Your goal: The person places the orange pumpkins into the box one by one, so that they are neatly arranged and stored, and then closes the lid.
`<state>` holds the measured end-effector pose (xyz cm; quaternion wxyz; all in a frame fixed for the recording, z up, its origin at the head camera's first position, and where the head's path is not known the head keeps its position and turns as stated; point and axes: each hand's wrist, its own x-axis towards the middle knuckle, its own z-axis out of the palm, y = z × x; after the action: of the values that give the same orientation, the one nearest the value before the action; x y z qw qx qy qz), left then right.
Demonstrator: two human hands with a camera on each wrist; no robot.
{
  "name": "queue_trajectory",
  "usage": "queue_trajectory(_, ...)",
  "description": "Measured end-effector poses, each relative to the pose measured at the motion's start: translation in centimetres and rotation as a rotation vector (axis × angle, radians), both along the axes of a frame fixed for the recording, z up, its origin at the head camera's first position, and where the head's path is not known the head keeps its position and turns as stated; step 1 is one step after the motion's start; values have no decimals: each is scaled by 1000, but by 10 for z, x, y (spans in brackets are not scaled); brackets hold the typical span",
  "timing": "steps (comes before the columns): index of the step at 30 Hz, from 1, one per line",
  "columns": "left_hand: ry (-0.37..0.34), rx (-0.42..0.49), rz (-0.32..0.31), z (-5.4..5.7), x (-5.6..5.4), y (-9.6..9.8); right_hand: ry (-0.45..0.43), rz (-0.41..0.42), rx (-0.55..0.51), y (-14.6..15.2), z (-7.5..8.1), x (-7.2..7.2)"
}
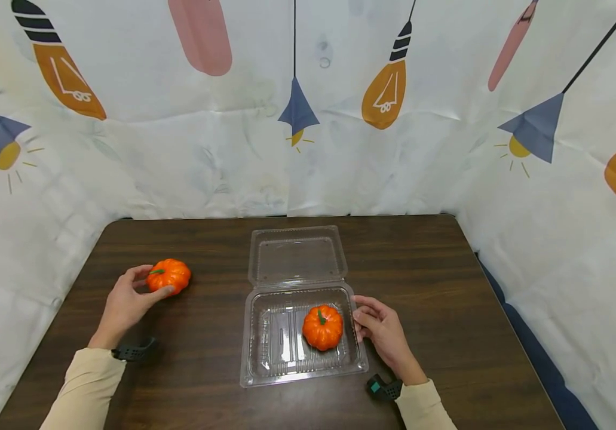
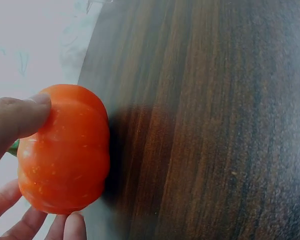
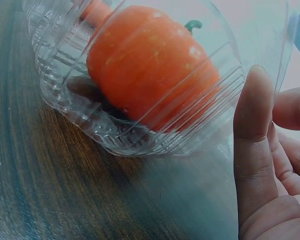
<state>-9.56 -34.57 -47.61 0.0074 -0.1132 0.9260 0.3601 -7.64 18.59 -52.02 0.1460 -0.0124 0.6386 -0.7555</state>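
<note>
On the table's left side, my left hand [image 1: 129,303] grips a small orange pumpkin [image 1: 174,275] with a green stem. In the left wrist view, the thumb lies on one side of that pumpkin [image 2: 65,150] and the fingertips on the other, close over the wood. A clear plastic clamshell container [image 1: 248,343] lies in the middle, its lid [image 1: 297,257] folded back away from me. Inside its base, toward the right, sits a second orange pumpkin [image 1: 322,328]. My right hand [image 1: 385,337] pinches the container's right rim between thumb [image 3: 253,110] and fingers.
The dark wooden table [image 1: 195,370] carries all of this. A white curtain [image 1: 221,167] printed with lamps and bulbs stands behind and along both sides. Black bands [image 1: 134,350] are on both wrists.
</note>
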Motion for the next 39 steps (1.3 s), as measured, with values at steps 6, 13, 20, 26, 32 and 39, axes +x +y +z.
queue_trajectory(6, 7, 13, 4, -2, 0, 2, 8, 0, -1, -1, 1, 0)
queue_trajectory(13, -3, 16, 6, -2, 1, 4, -2, -5, 4, -1, 2, 1)
queue_trajectory(20, -5, 9, 12, -1, 4, 6, -12, -10, 2, -2, 4, 3)
queue_trajectory(26, 9, 8, 6, 2, 5, 8, -1, -7, -4, -2, 3, 3)
queue_trajectory(32, 31, 9, -11, 5, 4, 10, 4, -13, -14, -2, 2, 2)
queue_trajectory(39, 59, 28, -25, 11, 6, 15, -3, -17, -8, -2, 2, 2)
